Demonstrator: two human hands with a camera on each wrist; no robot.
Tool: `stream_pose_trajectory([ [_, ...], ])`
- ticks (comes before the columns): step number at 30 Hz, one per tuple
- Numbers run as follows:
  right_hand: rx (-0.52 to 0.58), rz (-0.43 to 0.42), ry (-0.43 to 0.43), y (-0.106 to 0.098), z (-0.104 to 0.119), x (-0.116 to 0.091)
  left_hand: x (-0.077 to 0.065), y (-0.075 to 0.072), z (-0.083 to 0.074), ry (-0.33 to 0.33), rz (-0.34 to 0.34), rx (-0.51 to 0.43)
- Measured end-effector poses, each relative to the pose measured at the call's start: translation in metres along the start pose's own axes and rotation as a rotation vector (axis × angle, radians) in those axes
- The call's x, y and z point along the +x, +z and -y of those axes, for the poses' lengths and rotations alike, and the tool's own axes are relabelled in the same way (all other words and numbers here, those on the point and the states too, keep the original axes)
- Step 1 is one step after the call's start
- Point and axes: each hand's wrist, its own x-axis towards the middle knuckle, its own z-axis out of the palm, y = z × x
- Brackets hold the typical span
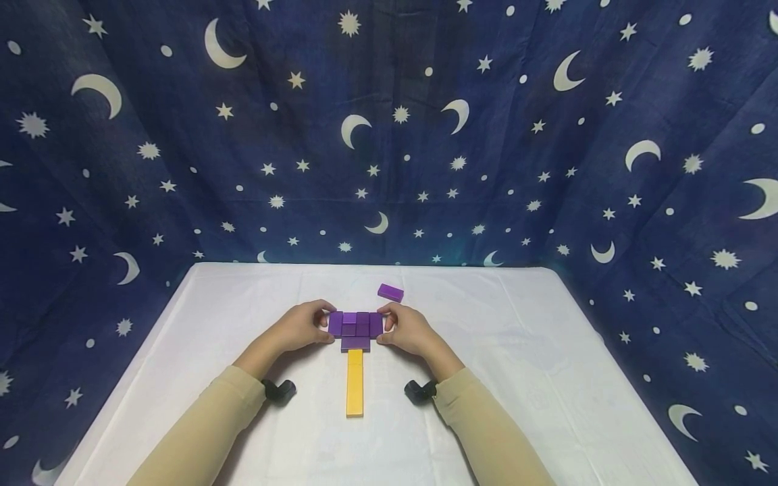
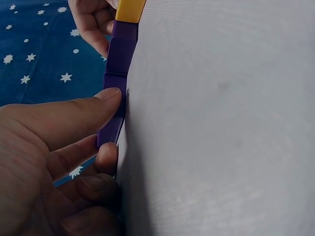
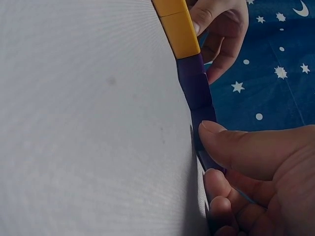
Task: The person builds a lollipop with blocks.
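Several purple blocks lie flat together on the white-covered table, forming a wide shape. My left hand (image 1: pixel 304 326) pinches the leftmost purple block (image 1: pixel 335 325), thumb at its near end and a fingertip at its far end. On the other side my right hand (image 1: pixel 408 329) holds the rightmost purple block (image 1: pixel 376 325) the same way. A crosswise purple block (image 1: pixel 355 344) lies in front of the middle ones. From it a yellow strip (image 1: pixel 355 385) runs toward me; the right wrist view shows a seam between yellow blocks (image 3: pixel 179 34).
One loose purple block (image 1: pixel 390 292) lies beyond the shape, slightly to the right. Black wrist cameras (image 1: pixel 279 392) stick out from both sleeves over the table (image 1: pixel 516 351). A blue curtain (image 1: pixel 389 155) with moons and stars hangs behind and at both sides.
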Motion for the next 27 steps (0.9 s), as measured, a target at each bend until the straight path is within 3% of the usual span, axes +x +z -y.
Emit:
stream_pose_trajectory([
  [27, 0.01, 0.004, -0.009, -0.0012, 0.0009, -0.0006, -0.0001, 0.0005, 0.0001, -0.01, 0.003, 0.021],
])
